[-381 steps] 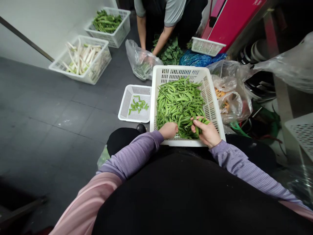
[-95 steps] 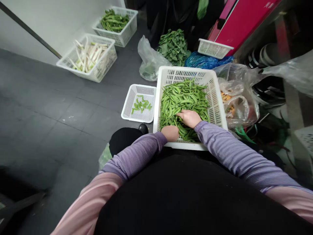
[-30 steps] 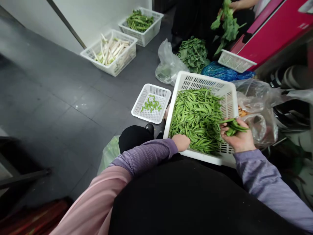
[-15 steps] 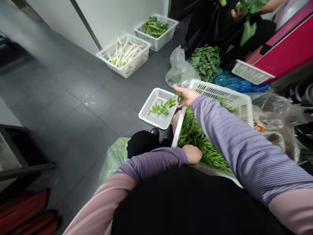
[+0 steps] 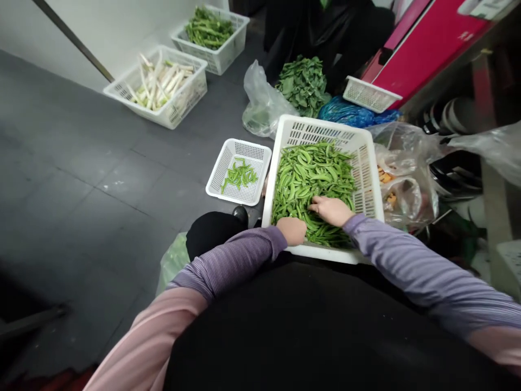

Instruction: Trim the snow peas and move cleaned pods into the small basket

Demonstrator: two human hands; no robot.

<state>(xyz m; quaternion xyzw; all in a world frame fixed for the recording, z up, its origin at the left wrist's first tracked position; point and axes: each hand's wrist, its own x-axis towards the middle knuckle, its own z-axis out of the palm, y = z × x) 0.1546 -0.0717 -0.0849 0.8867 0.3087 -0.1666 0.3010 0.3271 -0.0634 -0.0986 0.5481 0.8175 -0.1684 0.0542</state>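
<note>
White plastic crate [image 5: 323,129] sitting against the person's black clothing [image 5: 293,326], heaped with green pea pods [image 5: 313,179], right hand [image 5: 330,210] lying open across the pods, left hand [image 5: 291,231] resting curled at the near rim, any grip hidden, small white basket [image 5: 215,184] holding a few pods [image 5: 239,176] just beside

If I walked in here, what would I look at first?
Probably the big white plastic basket heaped with bright green pea pods, right in front of the person, with their right hand on the pods and their left hand near the basket's edge. Next, the bright red-pink panel stands out at top right, above the grey floor.
</note>
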